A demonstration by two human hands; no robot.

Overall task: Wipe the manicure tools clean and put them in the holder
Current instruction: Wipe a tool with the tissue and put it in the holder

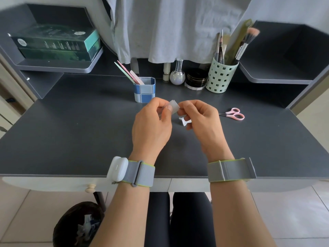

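Observation:
Above the middle of the dark desk (71, 139), my left hand (151, 125) and my right hand (201, 120) together pinch a small white wipe (174, 106) between their fingertips. A torn white scrap or wrapper (185, 121) shows under my right hand; whether the fingers hold it or it lies on the desk I cannot tell. Just behind the hands stands the blue checked holder (144, 90), with several nail files (130, 73) leaning out to the left. Pink-handled small scissors (234, 114) lie on the desk to the right.
At the back right stand a green perforated cup (220, 77) of brushes, a black jar (195, 79), a round bottle (177, 75) and a slim tube (166, 72). Green boxes (57, 43) fill the left shelf. A waste bin (78, 227) sits on the floor, lower left.

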